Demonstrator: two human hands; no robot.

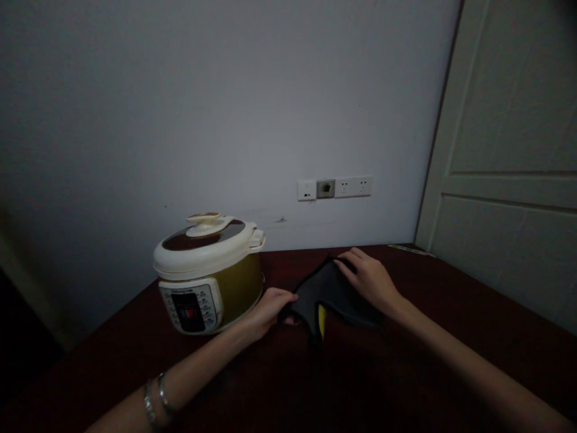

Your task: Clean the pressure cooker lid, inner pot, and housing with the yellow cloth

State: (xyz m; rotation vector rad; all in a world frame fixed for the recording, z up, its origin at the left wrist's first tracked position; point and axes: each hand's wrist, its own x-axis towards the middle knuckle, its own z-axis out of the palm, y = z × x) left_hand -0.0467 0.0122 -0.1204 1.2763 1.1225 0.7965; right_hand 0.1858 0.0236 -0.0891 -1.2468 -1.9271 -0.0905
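Observation:
A dark grey cloth (331, 291) with black edging is stretched between my two hands, just above the dark red table. A strip of yellow shows at its lower fold; its exact kind is unclear in the dim light. Pinched at the cloth's left edge is my left hand (273, 307), thumb on top, with two silver bangles on that forearm. My right hand (367, 276) grips the upper right edge, fingers bent over it. Close behind my left wrist stands a white and olive-gold electric pressure cooker (237, 288), its lid on and its control panel facing forward.
The dark red tabletop (428, 313) runs back to a pale wall (252, 120). Sockets and switches (336, 188) are set low in that wall. A light panelled door (509, 150) rises at the right. Something thin and flat (411, 249) lies near the table's back right corner.

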